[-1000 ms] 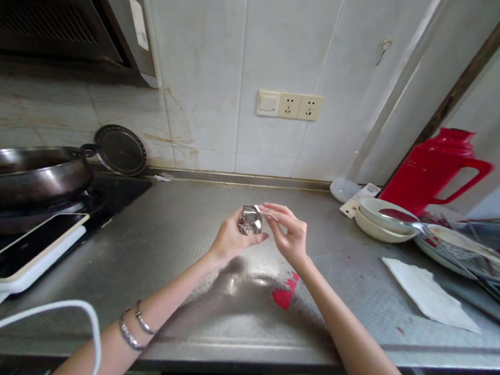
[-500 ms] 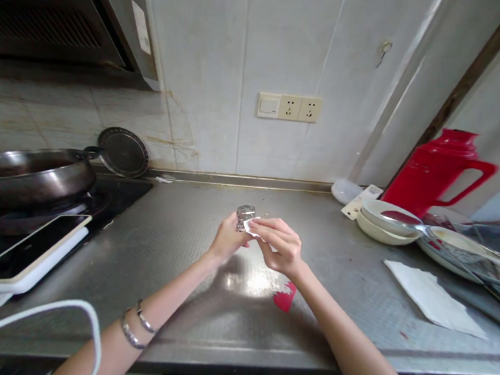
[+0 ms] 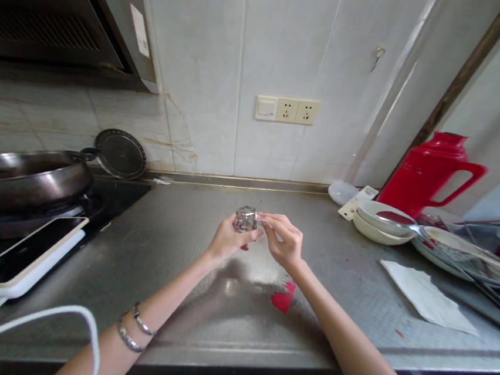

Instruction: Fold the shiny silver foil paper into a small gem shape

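Observation:
My left hand point(image 3: 224, 239) is wrapped around a small clear patterned glass point(image 3: 246, 218), its thumb across the lower right side. Right beside it, my right hand point(image 3: 284, 238) pinches a small white piece of tissue point(image 3: 265, 222), seen nearly edge-on and mostly hidden by the fingers. Both hands are raised over the middle of the steel counter point(image 3: 173, 251). On the counter below the right wrist lies a torn pink-red scrap point(image 3: 282, 297). A smaller red bit point(image 3: 245, 247) shows just under the left thumb.
On the left, a metal pan point(image 3: 30, 177) sits on the stove, with a phone point(image 3: 24, 257) and white cable point(image 3: 83, 311) nearer me. To the right are a folded white napkin point(image 3: 427, 296), stacked bowls point(image 3: 378, 232), a dish point(image 3: 429, 252) and a red thermos jug point(image 3: 428, 175).
My right hand has drawn the white tissue slightly right, off the front of the glass. The glass now shows more fully in my left hand. The view has shifted a little.

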Demonstrator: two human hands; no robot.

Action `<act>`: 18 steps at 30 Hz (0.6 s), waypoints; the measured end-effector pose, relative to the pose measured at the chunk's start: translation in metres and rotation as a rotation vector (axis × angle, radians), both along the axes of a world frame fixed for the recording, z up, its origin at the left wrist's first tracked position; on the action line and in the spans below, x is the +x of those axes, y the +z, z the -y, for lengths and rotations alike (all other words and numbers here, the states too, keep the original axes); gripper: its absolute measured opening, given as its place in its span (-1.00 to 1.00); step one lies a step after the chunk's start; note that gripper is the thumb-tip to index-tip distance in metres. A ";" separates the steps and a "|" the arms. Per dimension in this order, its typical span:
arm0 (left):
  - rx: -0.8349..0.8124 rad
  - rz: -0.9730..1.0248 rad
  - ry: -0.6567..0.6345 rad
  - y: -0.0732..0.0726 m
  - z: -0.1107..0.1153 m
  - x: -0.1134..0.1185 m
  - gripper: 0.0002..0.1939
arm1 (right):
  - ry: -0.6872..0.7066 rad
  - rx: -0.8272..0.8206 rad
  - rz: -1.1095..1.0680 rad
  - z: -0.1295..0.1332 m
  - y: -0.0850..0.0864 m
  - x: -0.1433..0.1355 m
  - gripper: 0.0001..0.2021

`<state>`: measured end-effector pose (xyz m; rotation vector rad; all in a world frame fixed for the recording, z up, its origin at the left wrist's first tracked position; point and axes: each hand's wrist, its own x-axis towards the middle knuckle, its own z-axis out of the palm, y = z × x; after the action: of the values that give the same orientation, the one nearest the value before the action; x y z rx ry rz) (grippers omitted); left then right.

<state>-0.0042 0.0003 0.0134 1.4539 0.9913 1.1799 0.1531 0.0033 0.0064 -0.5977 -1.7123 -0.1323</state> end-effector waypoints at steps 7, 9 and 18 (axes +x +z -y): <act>-0.008 -0.035 -0.060 -0.004 0.001 0.001 -0.45 | -0.113 -0.343 -0.298 -0.005 0.001 -0.004 -0.78; -0.012 -0.032 -0.074 -0.006 0.000 0.001 -0.40 | -0.072 -0.392 -0.285 -0.006 -0.001 -0.005 -0.76; -0.169 -0.006 -0.094 0.002 -0.002 -0.002 -0.36 | 0.430 -0.567 0.123 -0.001 0.006 0.005 -0.43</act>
<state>-0.0065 0.0022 0.0157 1.3550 0.9910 1.0000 0.1580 0.0048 0.0128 -0.6207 -1.9661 0.6524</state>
